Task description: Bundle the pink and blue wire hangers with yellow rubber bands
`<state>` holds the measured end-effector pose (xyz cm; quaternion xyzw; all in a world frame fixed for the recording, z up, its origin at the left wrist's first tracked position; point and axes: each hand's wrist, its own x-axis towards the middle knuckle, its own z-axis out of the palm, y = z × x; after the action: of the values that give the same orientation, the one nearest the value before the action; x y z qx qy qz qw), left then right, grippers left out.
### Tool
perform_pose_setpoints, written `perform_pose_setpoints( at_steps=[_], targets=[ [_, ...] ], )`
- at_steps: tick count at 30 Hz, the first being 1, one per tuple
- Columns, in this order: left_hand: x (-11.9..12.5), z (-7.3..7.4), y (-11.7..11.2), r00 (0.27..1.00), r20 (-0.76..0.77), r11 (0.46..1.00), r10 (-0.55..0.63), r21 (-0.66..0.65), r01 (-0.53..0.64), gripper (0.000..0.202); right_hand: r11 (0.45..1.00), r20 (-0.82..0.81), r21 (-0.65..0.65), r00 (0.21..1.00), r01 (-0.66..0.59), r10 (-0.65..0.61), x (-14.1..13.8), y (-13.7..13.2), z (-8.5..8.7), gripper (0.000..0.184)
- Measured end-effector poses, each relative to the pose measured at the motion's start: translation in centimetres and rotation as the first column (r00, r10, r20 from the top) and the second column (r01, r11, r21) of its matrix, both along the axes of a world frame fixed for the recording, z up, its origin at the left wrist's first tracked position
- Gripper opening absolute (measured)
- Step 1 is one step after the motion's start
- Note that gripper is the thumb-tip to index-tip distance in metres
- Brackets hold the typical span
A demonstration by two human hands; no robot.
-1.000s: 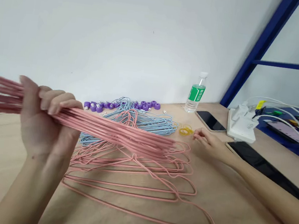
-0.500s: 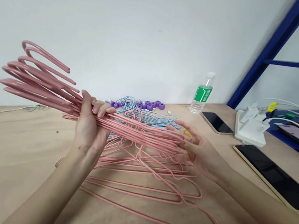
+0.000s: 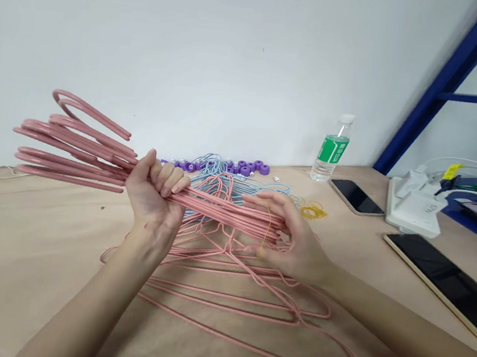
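My left hand [image 3: 154, 202] is closed around a thick bundle of pink coated-wire hangers [image 3: 225, 212], with their hooks fanning out to the left. My right hand [image 3: 292, 241] is at the bundle's far end, fingers curved around it. A thin yellow rubber band [image 3: 265, 232] stretches upright between that hand's thumb and fingers, beside the wires. Several loose pink wire hangers [image 3: 244, 302] lie on the table beneath both hands.
Light blue wire hangers [image 3: 216, 178] and purple round pieces [image 3: 244, 167] lie behind my hands. Yellow rubber bands [image 3: 313, 212], a water bottle [image 3: 331, 148], a phone [image 3: 357, 197], a tablet [image 3: 444, 286] and a white power strip [image 3: 414, 207] occupy the right side.
My right hand has risen from the table to the bundle's end, and a yellow band now shows in it. My left hand and the bundle have shifted right.
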<state>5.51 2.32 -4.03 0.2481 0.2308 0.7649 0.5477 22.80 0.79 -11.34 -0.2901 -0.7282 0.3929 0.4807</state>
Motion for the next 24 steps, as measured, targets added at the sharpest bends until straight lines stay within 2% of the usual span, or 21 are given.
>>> perform_pose_setpoints(
  at_steps=[2, 5, 8, 10, 13, 17, 21, 24],
  targets=[
    [0.0, 0.1, -0.3, 1.0, -0.012, 0.999, -0.028, 0.036, 0.028, 0.049, 0.993, -0.047, -0.097, 0.997, -0.069, 0.065, 0.0, 0.2, -0.1, 0.056],
    [-0.1, 0.3, -0.4, 0.999, 0.011, 0.997, -0.052, 0.049, 0.051, 0.049, 0.962, -0.244, -0.202, 0.96, -0.186, 0.135, -0.4, -0.1, -0.9, 0.053],
    [-0.4, 0.4, -0.1, 0.997, 0.062, 0.998, -0.049, 0.042, 0.047, 0.048, 0.941, -0.45, -0.24, 0.886, -0.237, 0.108, -1.2, -0.6, -1.8, 0.058],
    [-0.6, 0.5, 0.1, 0.993, 0.106, 0.998, -0.052, 0.037, 0.048, 0.048, 0.934, -0.521, -0.258, 0.85, -0.246, 0.08, -1.8, -0.9, -2.0, 0.063],
    [-0.9, 0.6, 0.4, 0.988, 0.144, 0.998, -0.058, 0.026, 0.055, 0.046, 0.944, -0.543, -0.228, 0.836, -0.239, 0.081, -2.3, -1.0, -1.8, 0.066],
    [-1.3, 0.6, 0.7, 0.99, 0.139, 0.999, -0.038, 0.01, 0.037, 0.046, 0.968, -0.483, -0.154, 0.87, -0.196, 0.1, -2.4, -0.9, -1.4, 0.064],
    [-1.7, 0.7, 0.9, 0.991, 0.13, 1.0, -0.008, 0.023, 0.005, 0.047, 0.98, -0.46, -0.097, 0.881, -0.171, 0.109, -1.6, -0.5, -1.1, 0.057],
    [-1.9, 0.9, 1.0, 0.989, 0.148, 1.0, -0.011, 0.023, 0.008, 0.047, 0.974, -0.45, -0.072, 0.878, -0.214, 0.16, -0.5, 0.1, -0.8, 0.054]
  ],
)
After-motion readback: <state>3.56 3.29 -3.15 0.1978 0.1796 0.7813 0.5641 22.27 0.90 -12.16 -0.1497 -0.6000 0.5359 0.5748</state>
